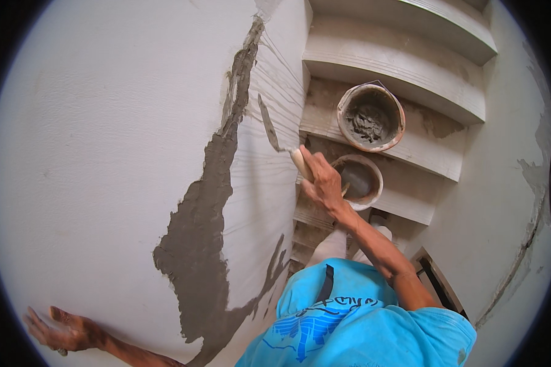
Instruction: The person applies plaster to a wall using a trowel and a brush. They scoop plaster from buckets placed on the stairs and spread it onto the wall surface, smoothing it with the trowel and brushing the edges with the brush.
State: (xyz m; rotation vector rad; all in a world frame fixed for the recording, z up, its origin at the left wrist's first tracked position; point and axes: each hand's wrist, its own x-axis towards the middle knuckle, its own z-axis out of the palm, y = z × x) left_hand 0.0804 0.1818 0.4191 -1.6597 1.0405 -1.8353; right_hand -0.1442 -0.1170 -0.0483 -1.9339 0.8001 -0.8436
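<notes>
My right hand [322, 182] grips the pale wooden handle of a trowel [268, 125], whose thin blade lies edge-on against the white wall [92, 159]. Beside the blade a long band of wet grey mortar [199, 226] runs down the wall, with scratched lines on the plaster to its right. My left hand [61, 330] is at the lower left, fingers spread, pressed flat on the wall and smeared with mortar; it holds nothing.
White steps [410, 67] rise ahead of me. A round pan of grey mortar [371, 117] sits on one step, and a second, nearly empty pan [361, 180] on the step below, just behind my right hand. The right wall [520, 202] has cracked, patched plaster.
</notes>
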